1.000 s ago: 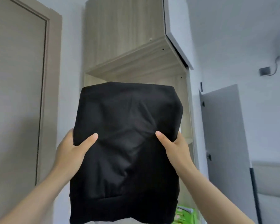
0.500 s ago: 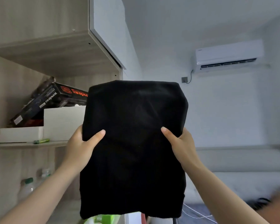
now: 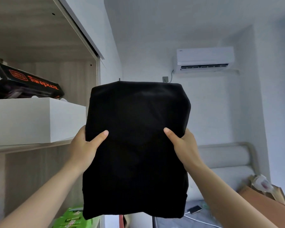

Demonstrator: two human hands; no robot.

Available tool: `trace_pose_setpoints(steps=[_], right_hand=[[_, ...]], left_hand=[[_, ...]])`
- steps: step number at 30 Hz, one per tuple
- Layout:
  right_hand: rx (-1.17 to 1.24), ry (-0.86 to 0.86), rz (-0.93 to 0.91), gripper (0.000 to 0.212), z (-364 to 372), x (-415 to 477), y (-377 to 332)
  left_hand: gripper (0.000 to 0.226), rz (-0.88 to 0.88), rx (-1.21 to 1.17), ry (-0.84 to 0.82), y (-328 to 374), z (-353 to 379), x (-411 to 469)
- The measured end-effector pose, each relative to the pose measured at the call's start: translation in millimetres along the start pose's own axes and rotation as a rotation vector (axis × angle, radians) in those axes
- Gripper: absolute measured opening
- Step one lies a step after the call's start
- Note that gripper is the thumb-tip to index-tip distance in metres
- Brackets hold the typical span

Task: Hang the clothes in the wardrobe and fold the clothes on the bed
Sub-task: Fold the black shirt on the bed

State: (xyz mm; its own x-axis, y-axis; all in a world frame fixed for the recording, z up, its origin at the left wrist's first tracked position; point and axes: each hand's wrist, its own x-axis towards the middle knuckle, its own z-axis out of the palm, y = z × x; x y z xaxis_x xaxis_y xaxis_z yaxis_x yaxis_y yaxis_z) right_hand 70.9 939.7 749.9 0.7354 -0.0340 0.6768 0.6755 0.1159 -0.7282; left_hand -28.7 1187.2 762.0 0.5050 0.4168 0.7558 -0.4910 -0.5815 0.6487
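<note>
I hold a folded black garment (image 3: 138, 145) up in front of me at chest height, flat and upright. My left hand (image 3: 85, 145) grips its left edge, thumb on the front and fingers hidden behind. On the opposite edge my right hand (image 3: 183, 145) grips the same way. The open wooden wardrobe (image 3: 39, 38) stands to the left, its shelf (image 3: 30, 146) level with my left hand. The bed (image 3: 220, 163) with its padded headboard shows behind the garment at the right.
On the wardrobe shelf sit a white box (image 3: 31, 120) and a black box with orange print (image 3: 23, 83). A green package (image 3: 69, 218) lies lower down. An air conditioner (image 3: 204, 60) hangs on the far wall. A phone (image 3: 195, 209) and cardboard (image 3: 262, 201) lie by the bed.
My view has swung right from the door and wardrobe side toward the shelf, the bed and the air conditioner. Both hands keep the same hold on the black garment.
</note>
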Motion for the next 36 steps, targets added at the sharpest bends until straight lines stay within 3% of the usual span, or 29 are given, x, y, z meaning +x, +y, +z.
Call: trace_pose_setpoints(steps=[7,18,36], right_hand=[[-0.062,0.086,-0.057,0.013,45.8,44.2,35.0],[-0.182,0.210,-0.039,0.026,65.2,107.3,104.9],[-0.127,0.104,-0.035,0.030,101.5,266.6,250.2]], left_hand=[[0.030,0.039,-0.029,-0.008,-52.6,14.4,56.1],[0.030,0.013,-0.069,-0.090,-119.8,76.1,115.0],[0.041,-0.072,0.052,0.044,-224.3,184.3,217.1]])
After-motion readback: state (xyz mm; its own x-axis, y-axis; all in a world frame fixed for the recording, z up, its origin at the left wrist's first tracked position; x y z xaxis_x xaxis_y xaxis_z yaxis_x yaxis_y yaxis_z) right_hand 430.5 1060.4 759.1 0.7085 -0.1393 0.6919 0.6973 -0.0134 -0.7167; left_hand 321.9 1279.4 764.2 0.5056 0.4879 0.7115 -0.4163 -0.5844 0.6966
